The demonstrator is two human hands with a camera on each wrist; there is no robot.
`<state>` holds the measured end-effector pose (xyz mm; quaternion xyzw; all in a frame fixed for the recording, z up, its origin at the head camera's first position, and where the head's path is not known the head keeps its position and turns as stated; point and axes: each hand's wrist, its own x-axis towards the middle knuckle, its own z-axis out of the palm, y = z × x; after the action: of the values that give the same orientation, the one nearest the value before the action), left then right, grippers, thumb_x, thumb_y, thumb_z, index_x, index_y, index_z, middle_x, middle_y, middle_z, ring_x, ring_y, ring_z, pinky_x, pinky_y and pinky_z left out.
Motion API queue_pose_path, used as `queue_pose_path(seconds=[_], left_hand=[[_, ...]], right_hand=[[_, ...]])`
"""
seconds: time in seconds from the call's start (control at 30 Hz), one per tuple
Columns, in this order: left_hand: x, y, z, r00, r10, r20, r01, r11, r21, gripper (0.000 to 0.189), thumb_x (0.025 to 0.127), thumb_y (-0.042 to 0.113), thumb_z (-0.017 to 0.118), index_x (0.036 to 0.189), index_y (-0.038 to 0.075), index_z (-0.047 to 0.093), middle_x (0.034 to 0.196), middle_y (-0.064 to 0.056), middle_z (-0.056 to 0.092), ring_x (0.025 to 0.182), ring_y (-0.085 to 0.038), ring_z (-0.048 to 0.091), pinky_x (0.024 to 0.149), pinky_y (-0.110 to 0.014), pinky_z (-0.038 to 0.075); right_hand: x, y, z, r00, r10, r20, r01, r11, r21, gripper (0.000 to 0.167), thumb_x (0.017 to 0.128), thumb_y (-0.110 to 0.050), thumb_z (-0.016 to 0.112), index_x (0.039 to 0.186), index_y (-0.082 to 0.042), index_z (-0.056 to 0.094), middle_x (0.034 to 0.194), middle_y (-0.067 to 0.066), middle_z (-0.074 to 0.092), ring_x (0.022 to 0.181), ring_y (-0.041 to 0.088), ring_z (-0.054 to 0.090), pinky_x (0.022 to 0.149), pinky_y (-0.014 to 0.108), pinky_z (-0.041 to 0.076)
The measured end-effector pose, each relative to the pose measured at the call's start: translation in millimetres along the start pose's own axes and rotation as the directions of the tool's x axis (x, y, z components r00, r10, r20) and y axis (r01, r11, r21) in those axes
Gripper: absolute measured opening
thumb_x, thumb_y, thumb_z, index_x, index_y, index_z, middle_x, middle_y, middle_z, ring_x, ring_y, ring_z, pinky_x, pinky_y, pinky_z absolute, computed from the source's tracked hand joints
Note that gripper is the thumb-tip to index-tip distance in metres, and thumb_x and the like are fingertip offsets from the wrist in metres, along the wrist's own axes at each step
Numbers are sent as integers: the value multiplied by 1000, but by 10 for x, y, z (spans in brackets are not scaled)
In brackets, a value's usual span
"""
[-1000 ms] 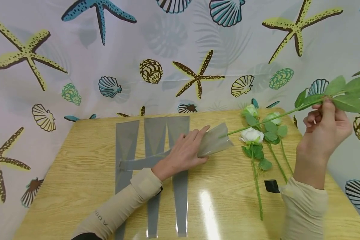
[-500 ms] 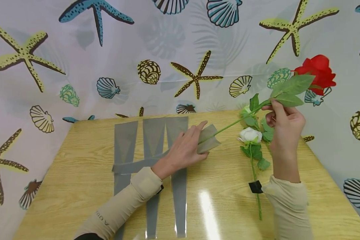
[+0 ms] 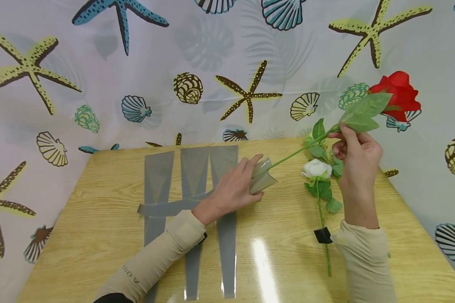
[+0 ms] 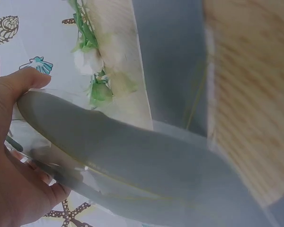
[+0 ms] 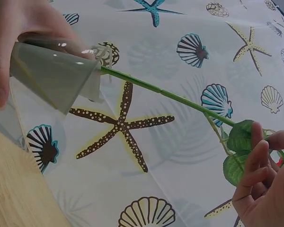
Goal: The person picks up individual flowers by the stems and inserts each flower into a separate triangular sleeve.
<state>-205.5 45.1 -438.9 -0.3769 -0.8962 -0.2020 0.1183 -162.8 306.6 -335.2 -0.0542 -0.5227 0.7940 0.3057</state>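
Observation:
In the head view my left hand point(image 3: 231, 189) grips a grey see-through flower sleeve point(image 3: 263, 183) near its wide mouth, and the narrow tail reaches left across the table. My right hand point(image 3: 358, 158) pinches the green stem of a red artificial rose point(image 3: 396, 96) just below its leaves. The stem's lower end runs into the sleeve's mouth; its tip is hidden inside. In the left wrist view the sleeve point(image 4: 132, 151) is rolled into a cone with thumb and fingers around it. The right wrist view shows the stem point(image 5: 161, 91) entering the cone at a slant.
Several flat grey sleeves point(image 3: 227, 248) lie side by side on the wooden table point(image 3: 280, 252), partly under my left arm. White artificial roses point(image 3: 317, 169) with green stems lie at the right, partly behind my right hand. A shell-patterned cloth point(image 3: 155, 63) hangs behind the table.
My right hand has moved left with the red rose, and the stem has slid further into the sleeve. The sleeve's tail has shifted left. In the last half second the hands have barely moved.

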Motion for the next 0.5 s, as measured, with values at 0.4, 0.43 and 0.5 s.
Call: queue_pose_path(seconds=[0.4, 0.43, 0.5], left_hand=[[-15, 15, 20, 1000, 5, 7, -5, 1000, 0, 97, 89, 36, 80, 165, 14, 26, 110, -7, 55, 78, -13, 48, 60, -25, 42], [-15, 15, 23, 1000, 5, 5, -5, 1000, -7, 97, 89, 36, 80, 165, 14, 26, 110, -7, 54, 78, -13, 48, 60, -24, 42], [-13, 14, 30, 1000, 5, 0, -5, 1000, -19, 96, 89, 35, 80, 165, 15, 25, 110, -6, 54, 77, -12, 47, 59, -24, 42]], right_hand=[[22, -20, -39, 1000, 3, -17, -3, 999, 40, 25, 96, -14, 79, 107, 7, 74, 72, 10, 74, 49, 17, 48, 49, 23, 34], [24, -21, -40, 1000, 6, -16, -5, 999, 45, 25, 96, -14, 79, 106, 8, 73, 72, 10, 74, 49, 17, 48, 49, 24, 34], [26, -18, -32, 1000, 11, -11, -11, 999, 43, 24, 96, -14, 78, 103, 8, 73, 71, 10, 74, 48, 17, 48, 49, 23, 34]])
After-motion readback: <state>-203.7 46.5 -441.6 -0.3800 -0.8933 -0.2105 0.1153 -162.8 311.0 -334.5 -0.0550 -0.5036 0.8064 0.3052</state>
